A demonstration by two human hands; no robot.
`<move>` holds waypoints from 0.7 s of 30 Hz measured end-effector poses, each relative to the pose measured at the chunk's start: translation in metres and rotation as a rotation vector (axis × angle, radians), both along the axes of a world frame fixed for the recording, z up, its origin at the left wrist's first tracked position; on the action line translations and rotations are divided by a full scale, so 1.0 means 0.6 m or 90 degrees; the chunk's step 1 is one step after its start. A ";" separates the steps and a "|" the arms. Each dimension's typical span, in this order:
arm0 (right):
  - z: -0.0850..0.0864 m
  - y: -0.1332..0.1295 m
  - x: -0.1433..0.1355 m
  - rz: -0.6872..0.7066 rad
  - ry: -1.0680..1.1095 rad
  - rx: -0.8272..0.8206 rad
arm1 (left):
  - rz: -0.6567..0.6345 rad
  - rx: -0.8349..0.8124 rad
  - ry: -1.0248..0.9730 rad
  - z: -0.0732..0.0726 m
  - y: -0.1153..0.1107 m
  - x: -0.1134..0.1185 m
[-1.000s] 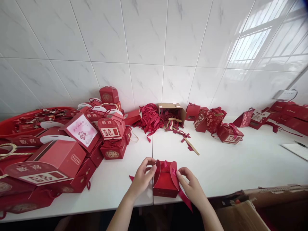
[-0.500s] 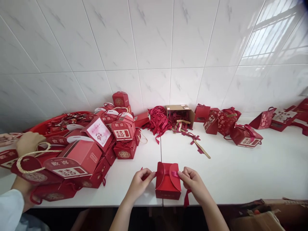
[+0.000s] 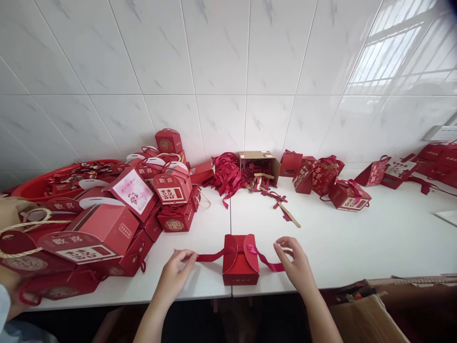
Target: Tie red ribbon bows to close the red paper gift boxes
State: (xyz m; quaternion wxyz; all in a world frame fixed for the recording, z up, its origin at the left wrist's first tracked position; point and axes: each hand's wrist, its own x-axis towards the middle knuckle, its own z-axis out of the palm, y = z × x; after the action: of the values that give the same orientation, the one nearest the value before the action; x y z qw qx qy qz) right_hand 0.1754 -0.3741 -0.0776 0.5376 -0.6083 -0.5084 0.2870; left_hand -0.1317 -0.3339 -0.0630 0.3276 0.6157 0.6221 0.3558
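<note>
A red gift box [image 3: 241, 262] with curved, overlapping top flaps sits on the table near its front edge. A dark red ribbon [image 3: 212, 257] is threaded through the top, its two ends stretching out to either side. My left hand [image 3: 175, 272] pinches the left end between thumb and fingertips. To the right of the box, my right hand [image 3: 295, 264] is raised with thumb and fingers apart. The ribbon's right part sags to the edge of that hand, below its fingertips; whether the two touch is unclear.
Many filled red boxes [image 3: 107, 228] are piled at left, before a red basin [image 3: 32, 183]. A co-worker's arm [image 3: 12, 214] reaches in there. A ribbon heap [image 3: 226, 174] and an open carton [image 3: 259, 155] lie against the wall. More red boxes [image 3: 349, 194] stand right. A cardboard box [image 3: 371, 314] is at lower right.
Both hands have moved outward from the box, drawing the ribbon ends out sideways. My right fingers have parted from the ribbon. The view has shifted slightly right.
</note>
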 end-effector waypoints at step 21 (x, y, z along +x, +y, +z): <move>-0.020 -0.012 -0.079 0.105 0.962 -0.016 | 0.204 -0.352 -0.982 -0.009 -0.021 0.100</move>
State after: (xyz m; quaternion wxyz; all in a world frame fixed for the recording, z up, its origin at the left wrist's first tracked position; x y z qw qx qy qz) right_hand 0.1278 -0.3814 -0.0899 0.7093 -0.2126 -0.0425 0.6707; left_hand -0.0715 -0.3463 -0.0685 0.7461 0.0008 0.3683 0.5546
